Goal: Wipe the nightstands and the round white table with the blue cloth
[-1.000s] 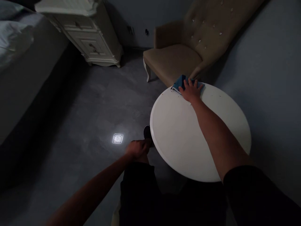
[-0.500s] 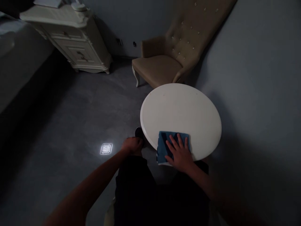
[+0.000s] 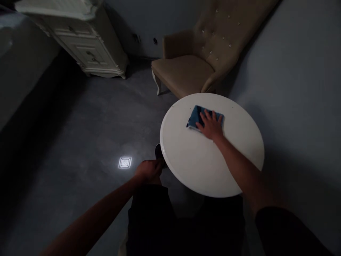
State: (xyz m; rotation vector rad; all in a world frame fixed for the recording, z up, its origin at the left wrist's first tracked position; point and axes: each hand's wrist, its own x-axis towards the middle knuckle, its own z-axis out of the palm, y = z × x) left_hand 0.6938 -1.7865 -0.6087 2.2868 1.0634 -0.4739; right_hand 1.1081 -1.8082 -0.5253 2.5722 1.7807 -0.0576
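Observation:
My right hand [image 3: 210,125] lies flat on a folded blue cloth [image 3: 195,115] with its fingers spread. The cloth has darker patches and a pale edge, and rests on the far half of a round white table [image 3: 197,156]. My right forearm reaches across the tabletop. Over by my knee, left of the table's rim, my left hand [image 3: 149,170] is closed. Its fingertips are hidden in shadow, so I cannot make out anything inside it.
Behind the table stands a tan armchair [image 3: 183,73] with a buttoned back. A white cabinet [image 3: 90,53] is at the upper left, near a bed [image 3: 23,67]. The grey wall [image 3: 298,92] runs along the right. A bright square patch of light [image 3: 125,162] shows on the floor.
My right hand and the cloth beneath it have moved from the table's near edge to its far half. My left hand stays almost where it was. The view has shifted slightly.

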